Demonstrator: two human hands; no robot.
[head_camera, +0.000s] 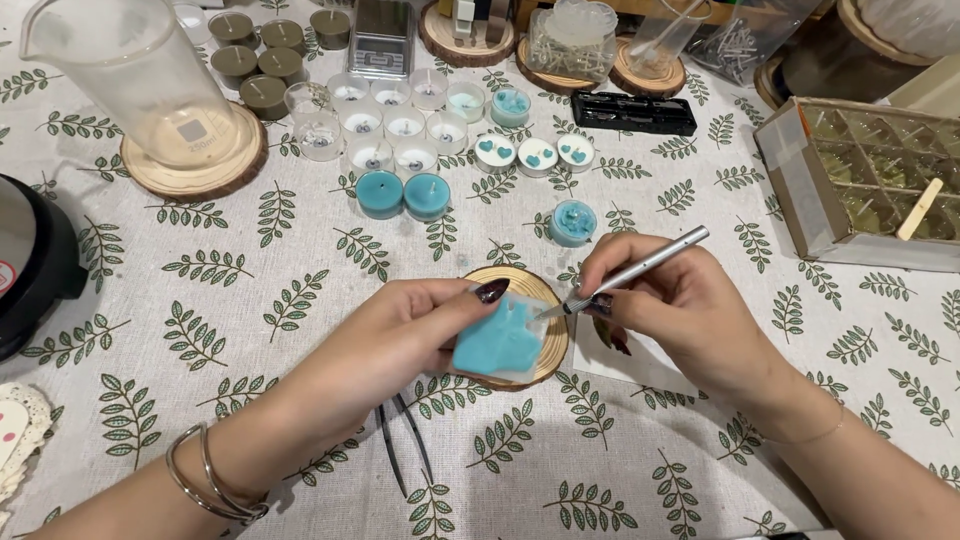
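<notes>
Nearest to me, a pair of dark tweezers (405, 445) lay on the leaf-print tablecloth (250, 300) at about six o'clock from my hands, untouched. Just above them my left hand (400, 335) had its fingers curled shut around a teal wax piece (495, 340) in its clear mould, thumb pressed along the top edge, holding it over a round wooden coaster (548, 330) at the middle of the table. My right hand (665, 300), at three o'clock from the wax, pinched a slim silver-handled tool (640, 270) between thumb and fingertips, its tip touching the upper right edge of the wax piece (whether it was a brush or a blade I could not tell).

Farther out, at twelve o'clock, a small teal candle (572, 222) stood alone just beyond the coaster. Beyond it sat rows of tealight cups (400, 130), two filled with teal wax, three white ones topped with teal hearts. At ten o'clock a clear measuring jug (130, 70) stood on a wooden disc. At two o'clock a compartmented box (870, 180) held a wooden stick.
</notes>
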